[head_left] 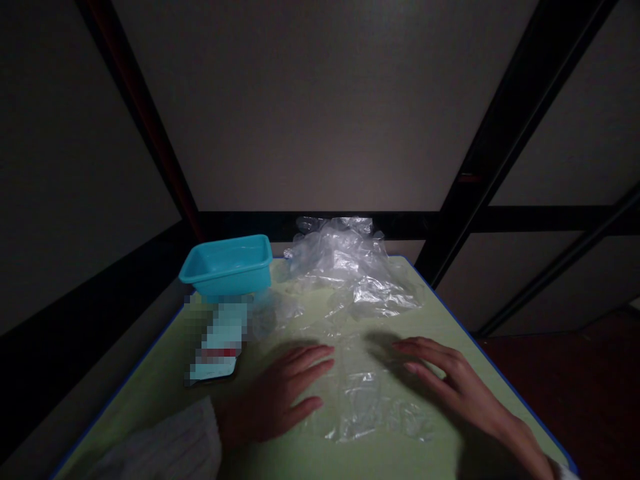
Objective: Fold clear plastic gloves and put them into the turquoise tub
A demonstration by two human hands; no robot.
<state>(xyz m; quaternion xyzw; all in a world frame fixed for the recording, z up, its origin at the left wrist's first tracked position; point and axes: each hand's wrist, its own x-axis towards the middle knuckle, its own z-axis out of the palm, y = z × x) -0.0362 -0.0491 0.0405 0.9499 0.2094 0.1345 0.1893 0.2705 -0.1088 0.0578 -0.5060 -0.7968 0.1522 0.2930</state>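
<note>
A clear plastic glove or bag point(367, 397) lies flat on the light green table point(150, 407) between my hands. My left hand point(283, 393) rests flat on the table beside its left edge, fingers stretched out. Over its right part sits my right hand point(453, 387), fingers spread, fingertips touching the plastic. Neither hand grips anything. A heap of crumpled clear plastic point(345, 267) lies further back on the table.
A turquoise plastic tub point(227, 267) stands at the back left of the table. In front of it lies a small flat packet point(220, 347), blurred out. Black bars and pale panels surround the table, and its right edge drops to a dark floor.
</note>
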